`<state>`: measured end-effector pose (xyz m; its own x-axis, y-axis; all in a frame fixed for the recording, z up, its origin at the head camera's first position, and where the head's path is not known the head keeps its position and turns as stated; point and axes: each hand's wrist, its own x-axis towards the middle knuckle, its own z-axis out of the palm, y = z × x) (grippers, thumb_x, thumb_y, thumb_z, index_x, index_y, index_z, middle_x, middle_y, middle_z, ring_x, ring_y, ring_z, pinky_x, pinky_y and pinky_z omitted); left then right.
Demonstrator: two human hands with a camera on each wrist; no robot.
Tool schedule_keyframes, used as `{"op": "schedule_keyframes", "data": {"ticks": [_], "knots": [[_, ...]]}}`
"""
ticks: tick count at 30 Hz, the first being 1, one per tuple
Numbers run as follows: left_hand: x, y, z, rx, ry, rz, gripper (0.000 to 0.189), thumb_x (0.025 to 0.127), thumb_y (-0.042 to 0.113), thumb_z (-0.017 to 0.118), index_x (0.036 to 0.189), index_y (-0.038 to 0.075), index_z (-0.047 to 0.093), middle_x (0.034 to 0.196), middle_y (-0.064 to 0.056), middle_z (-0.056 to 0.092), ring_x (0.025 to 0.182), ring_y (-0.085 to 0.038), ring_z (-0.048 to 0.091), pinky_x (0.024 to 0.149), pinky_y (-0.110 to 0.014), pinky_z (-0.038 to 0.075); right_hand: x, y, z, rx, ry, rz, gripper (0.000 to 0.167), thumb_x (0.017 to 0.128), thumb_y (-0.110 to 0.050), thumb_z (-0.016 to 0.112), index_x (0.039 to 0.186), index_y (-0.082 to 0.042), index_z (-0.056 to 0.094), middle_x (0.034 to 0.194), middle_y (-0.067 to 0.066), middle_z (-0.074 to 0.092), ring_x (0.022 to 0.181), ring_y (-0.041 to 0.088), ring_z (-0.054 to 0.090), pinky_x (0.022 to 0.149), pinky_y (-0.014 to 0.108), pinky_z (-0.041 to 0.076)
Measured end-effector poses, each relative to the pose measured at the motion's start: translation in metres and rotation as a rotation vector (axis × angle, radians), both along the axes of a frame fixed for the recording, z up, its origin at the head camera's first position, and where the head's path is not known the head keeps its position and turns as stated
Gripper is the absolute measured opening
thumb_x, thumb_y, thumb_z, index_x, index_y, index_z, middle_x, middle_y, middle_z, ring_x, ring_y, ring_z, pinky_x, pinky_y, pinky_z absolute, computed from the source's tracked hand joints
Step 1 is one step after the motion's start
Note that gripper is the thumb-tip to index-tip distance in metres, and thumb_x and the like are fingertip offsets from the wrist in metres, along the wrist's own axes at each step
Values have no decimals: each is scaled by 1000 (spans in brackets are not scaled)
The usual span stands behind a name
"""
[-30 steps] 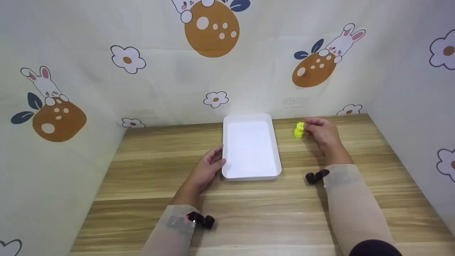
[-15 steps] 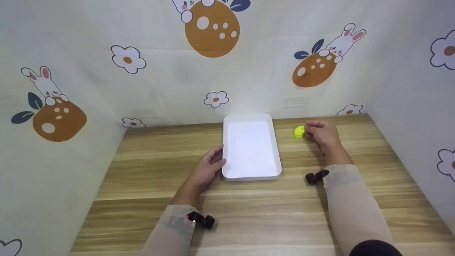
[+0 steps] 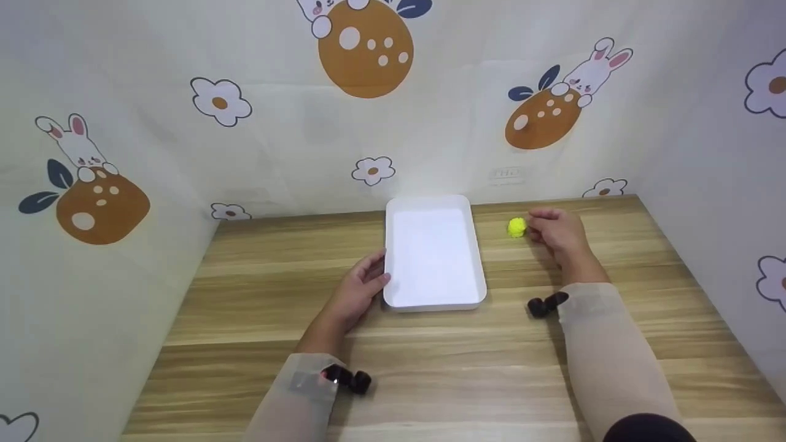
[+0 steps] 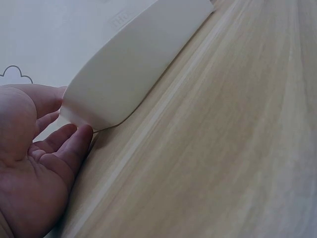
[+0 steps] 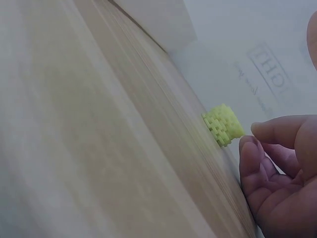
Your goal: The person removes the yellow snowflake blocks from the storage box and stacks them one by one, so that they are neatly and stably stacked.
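My left hand (image 3: 357, 291) rests at the left side of a white rectangular tray (image 3: 430, 307), thumb and fingertips at its edge. In the left wrist view, the fingers (image 4: 79, 141) touch the tray's corner, close over the wood. To the tray's right stands a small stack of bright yellow notched plastic discs (image 3: 516, 228), upright on the table. My right hand (image 3: 560, 234) is just right of it. In the right wrist view, the thumb and a finger sit close beside the top of the stack, with nothing pinched between them.
The wooden table (image 3: 430, 374) runs back to a fabric wall (image 3: 288, 153) printed with bunnies, oranges and flowers; more of it encloses both sides. A black camera (image 3: 351, 379) is strapped to the left wrist and another black camera (image 3: 543, 305) to the right.
A yellow disc tilted in my right fingers went down onto the stack and lies flat there now. The right fingers let go, slightly to the right. The left hand and tray stayed still.
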<state>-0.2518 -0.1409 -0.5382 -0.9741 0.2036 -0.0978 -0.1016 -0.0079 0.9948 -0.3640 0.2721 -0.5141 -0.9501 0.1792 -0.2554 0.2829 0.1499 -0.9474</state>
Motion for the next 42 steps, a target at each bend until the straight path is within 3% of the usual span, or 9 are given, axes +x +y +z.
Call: {"op": "schedule_keyframes", "data": {"ticks": [6,18,27,35,42], "knots": [[-1,-1,1,-15,-15,17,57,98,9,62,151,13,43,158,-10,42,148,-25,39,122,-41,35,0,0,0,-15,4,20,44,94,-16,69,134,-1,60,113,4,70,83,10,69,79,25,61],[-2,-1,0,-13,-13,9,58,98,9,61,152,12,40,159,-11,41,149,-26,38,122,-40,34,-1,0,4,-137,-21,11,47,95,-13,67,138,0,55,104,4,69,80,10,67,77,25,61],[-5,-2,0,-48,-33,11,58,99,12,62,153,14,40,158,-7,42,148,-22,39,123,-39,35,3,-15,28,-208,-10,33,37,93,-28,72,125,-12,64,106,3,67,93,15,64,94,34,57],[-5,-2,-1,-52,-36,11,58,99,14,62,153,15,40,159,-6,41,148,-23,38,123,-40,34,15,-34,48,-165,73,71,36,92,-33,72,121,-13,68,110,4,67,108,27,64,89,29,60],[-2,-6,0,38,-67,28,53,102,18,58,151,14,41,159,-6,41,149,-21,37,123,-41,33,25,-49,58,17,177,125,37,93,-41,69,118,-14,70,106,4,68,102,25,66,84,25,61]]}}
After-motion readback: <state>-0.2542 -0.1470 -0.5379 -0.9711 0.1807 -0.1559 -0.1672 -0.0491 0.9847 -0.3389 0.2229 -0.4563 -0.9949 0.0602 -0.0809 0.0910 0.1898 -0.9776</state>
